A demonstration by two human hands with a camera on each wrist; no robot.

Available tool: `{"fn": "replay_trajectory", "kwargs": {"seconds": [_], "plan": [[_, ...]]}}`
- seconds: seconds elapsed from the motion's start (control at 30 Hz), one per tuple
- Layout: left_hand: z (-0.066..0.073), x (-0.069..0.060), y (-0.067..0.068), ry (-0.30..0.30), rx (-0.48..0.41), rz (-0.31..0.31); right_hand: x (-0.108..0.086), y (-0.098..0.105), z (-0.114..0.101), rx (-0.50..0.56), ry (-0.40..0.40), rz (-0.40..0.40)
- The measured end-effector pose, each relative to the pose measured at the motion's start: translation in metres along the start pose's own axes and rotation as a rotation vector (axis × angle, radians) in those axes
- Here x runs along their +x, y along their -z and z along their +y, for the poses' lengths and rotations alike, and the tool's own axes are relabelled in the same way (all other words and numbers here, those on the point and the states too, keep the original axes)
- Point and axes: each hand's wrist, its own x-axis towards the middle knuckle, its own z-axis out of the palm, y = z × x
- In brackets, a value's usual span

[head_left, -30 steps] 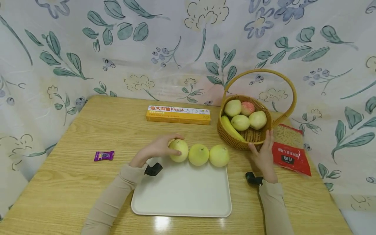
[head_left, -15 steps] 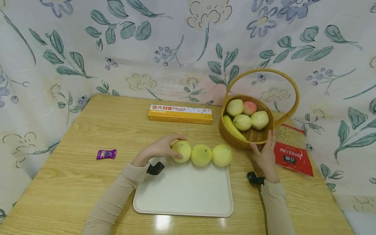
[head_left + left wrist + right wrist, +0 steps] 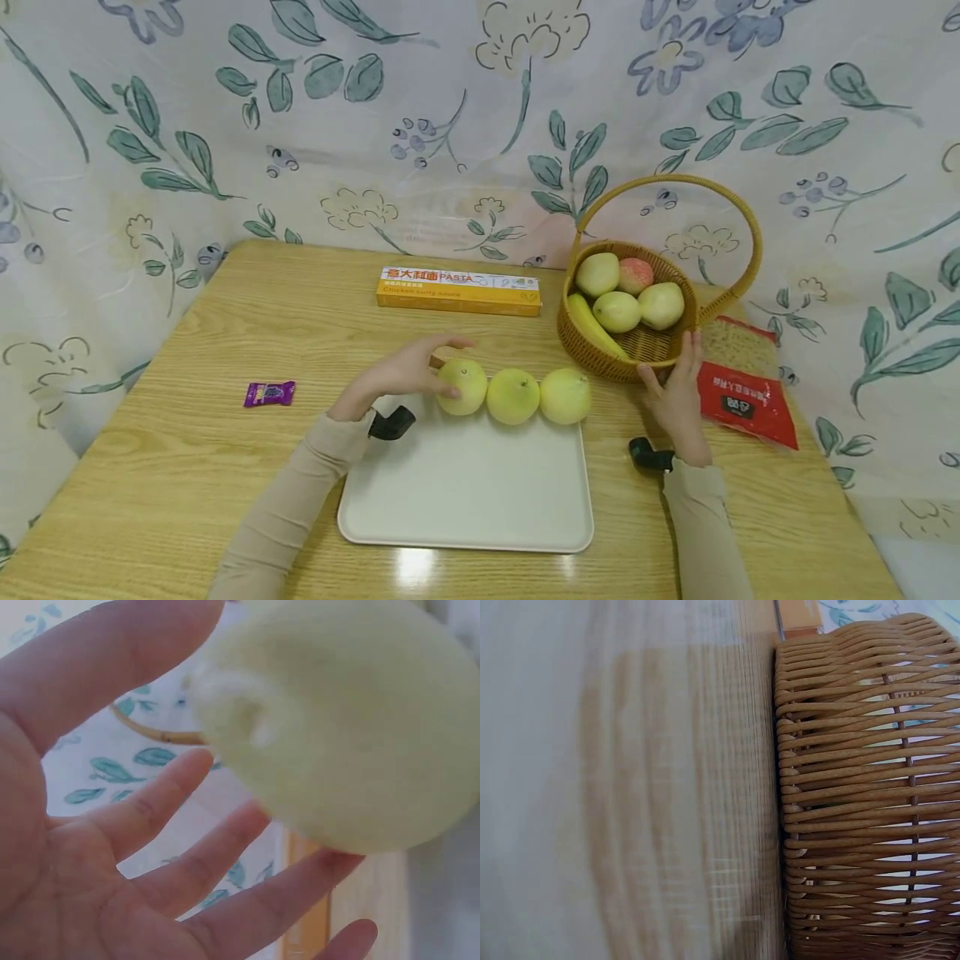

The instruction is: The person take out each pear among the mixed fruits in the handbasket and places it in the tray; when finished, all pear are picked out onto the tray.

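Note:
Three round yellow-green fruits stand in a row along the tray's far edge: a left fruit (image 3: 462, 388), a middle fruit (image 3: 513, 397) and a right fruit (image 3: 566, 397). My left hand (image 3: 401, 374) is spread around the left fruit, thumb in front and fingers behind. In the left wrist view its fingers (image 3: 262, 907) look loosely extended, with gaps between palm and fruit (image 3: 360, 727). At the right, my right hand (image 3: 677, 406) rests straight fingers against the near rim of a wicker basket (image 3: 600, 360). The right wrist view shows the basket's woven side (image 3: 870, 787), but no hand.
The basket holds a banana (image 3: 594, 327), a pinkish-red fruit (image 3: 635, 275) and several pale fruits. A pasta box (image 3: 459, 292) lies at the back. A red pasta bag (image 3: 742, 400) lies right of the basket, a purple candy packet (image 3: 269, 393) at left. The white tray (image 3: 468, 492) sits in front.
My left hand's fingers have loosened and drawn slightly left and up from the left fruit, which stays in place. The right hand keeps its place at the basket.

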Motion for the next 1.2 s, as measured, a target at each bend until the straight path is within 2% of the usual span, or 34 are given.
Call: {"fn": "replay_trajectory", "kwargs": {"seconds": [0.1, 0.23, 0.4, 0.6, 0.73, 0.97, 1.1, 1.2], "plan": [[0.007, 0.001, 0.010, -0.004, -0.038, 0.000, 0.000, 0.000, 0.001, -0.002, 0.007, 0.006], [0.019, 0.012, 0.023, -0.047, -0.053, 0.008, -0.001, -0.001, 0.003, -0.003, 0.016, 0.015], [0.039, 0.038, 0.034, -0.115, -0.063, 0.001, -0.001, -0.001, 0.004, 0.007, 0.021, 0.025], [0.066, 0.072, 0.036, -0.137, -0.120, -0.064, -0.002, -0.001, 0.003, 0.006, 0.026, 0.023], [0.081, 0.100, 0.030, -0.155, -0.097, -0.085, -0.002, 0.000, 0.001, -0.006, 0.027, 0.026], [0.104, 0.148, 0.008, -0.181, -0.028, -0.097, 0.000, 0.002, 0.001, -0.001, 0.012, 0.016], [0.109, 0.168, -0.008, -0.187, -0.035, -0.108, 0.000, 0.000, 0.003, 0.005, 0.008, 0.013], [0.110, 0.181, -0.020, -0.149, -0.063, -0.103, 0.001, -0.001, 0.003, 0.006, 0.005, 0.007]]}}
